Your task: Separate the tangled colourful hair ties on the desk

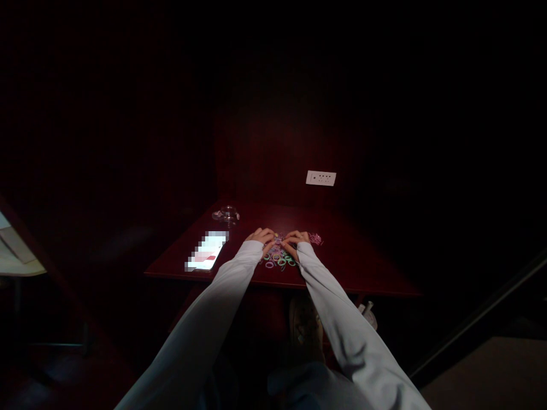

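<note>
Small coloured rings, green, purple and pink, lie in a loose pile on the dark red table, between and below my hands. My left hand is at the pile's left side, its fingers bent together; something small and yellowish shows by its fingertips. Facing it from the right, my right hand has its fingers pressed together over the pile. What either hand pinches is too small to make out. Just right of my right hand sits a cluster of pink rings.
A lit phone lies at the table's left. Behind it stands a clear container with small pinkish parts beside it. A white socket plate is on the back panel. A pale surface shows at the far left.
</note>
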The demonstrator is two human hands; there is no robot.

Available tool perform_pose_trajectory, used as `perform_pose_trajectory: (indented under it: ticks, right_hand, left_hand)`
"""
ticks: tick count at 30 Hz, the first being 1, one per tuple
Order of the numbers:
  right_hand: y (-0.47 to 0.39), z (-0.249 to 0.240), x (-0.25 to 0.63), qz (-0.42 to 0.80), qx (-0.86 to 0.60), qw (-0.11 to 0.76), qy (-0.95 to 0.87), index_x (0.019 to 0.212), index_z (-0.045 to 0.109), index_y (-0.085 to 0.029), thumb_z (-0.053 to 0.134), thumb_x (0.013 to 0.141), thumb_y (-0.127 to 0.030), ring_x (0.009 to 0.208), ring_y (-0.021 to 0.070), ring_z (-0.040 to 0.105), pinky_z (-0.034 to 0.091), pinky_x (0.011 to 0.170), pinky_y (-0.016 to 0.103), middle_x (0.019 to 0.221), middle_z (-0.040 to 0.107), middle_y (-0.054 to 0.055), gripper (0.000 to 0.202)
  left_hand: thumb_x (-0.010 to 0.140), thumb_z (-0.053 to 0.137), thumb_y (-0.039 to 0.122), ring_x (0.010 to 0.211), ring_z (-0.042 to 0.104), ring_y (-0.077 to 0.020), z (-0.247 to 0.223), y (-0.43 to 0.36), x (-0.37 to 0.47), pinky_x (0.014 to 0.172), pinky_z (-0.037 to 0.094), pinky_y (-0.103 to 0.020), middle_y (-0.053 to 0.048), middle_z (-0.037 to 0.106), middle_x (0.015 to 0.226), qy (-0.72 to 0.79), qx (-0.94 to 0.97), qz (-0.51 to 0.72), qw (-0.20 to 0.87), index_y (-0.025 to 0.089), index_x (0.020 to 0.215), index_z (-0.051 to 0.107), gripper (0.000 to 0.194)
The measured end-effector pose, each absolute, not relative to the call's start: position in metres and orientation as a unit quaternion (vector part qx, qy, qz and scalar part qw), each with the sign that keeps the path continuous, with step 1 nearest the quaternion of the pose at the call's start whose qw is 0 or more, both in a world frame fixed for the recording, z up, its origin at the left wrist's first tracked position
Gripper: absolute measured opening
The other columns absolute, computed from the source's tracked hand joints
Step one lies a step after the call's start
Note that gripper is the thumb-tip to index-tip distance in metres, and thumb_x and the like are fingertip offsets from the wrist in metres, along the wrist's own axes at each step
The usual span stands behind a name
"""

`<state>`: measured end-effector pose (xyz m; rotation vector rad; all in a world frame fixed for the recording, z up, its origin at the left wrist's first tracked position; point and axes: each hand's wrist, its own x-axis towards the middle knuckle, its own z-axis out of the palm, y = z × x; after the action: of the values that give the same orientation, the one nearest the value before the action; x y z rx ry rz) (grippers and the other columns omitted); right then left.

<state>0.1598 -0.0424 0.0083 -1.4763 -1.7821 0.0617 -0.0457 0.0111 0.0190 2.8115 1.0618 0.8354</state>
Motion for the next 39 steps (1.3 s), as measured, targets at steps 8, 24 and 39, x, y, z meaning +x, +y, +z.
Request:
perform_pose_trajectory:
  ticks: [8, 24, 39]
  right_hand:
    - [-0.0418, 0.0091, 0.1601, 0.027, -0.583, 0.403, -0.705, 0.083, 0.085, -0.032, 0.071, 0.093, -0.057, 0.105, 0.0285, 0.05, 0.042, 0.099, 0.046, 0.105, 0.072, 0.008, 0.03]
    - [-0.0427, 0.0102, 0.1609, 0.035, -0.579, 0.417, -0.7, 0.078, 0.083, -0.03, 0.072, 0.091, -0.057, 0.104, 0.0277, 0.051, 0.042, 0.099, 0.047, 0.109, 0.07, 0.008, 0.032]
    - [-0.0444, 0.0111, 0.1604, 0.015, -0.594, 0.404, -0.696, 0.079, 0.082, -0.029, 0.071, 0.092, -0.05, 0.105, 0.0275, 0.051, 0.042, 0.098, 0.044, 0.113, 0.067, 0.007, 0.028]
  left_hand:
    - [0.104, 0.054, 0.026, 0.11, 0.059, -0.021, 0.02, 0.0091, -0.0448, 0.093, 0.05, -0.033, -0.003, 0.069, 0.131, 0.348, 0.899, 0.265, 0.012, 0.024, 0.109, 0.072, 0.018]
    - [0.104, 0.054, 0.026, 0.111, 0.061, -0.0215, 0.018, 0.0099, -0.0436, 0.094, 0.049, -0.034, -0.003, 0.07, 0.13, 0.357, 0.894, 0.27, 0.009, 0.025, 0.109, 0.072, 0.019]
    - [0.104, 0.053, 0.027, 0.112, 0.061, -0.0215, 0.0176, 0.0088, -0.0445, 0.095, 0.049, -0.034, -0.003, 0.07, 0.13, 0.355, 0.893, 0.275, 0.007, 0.025, 0.111, 0.072, 0.02]
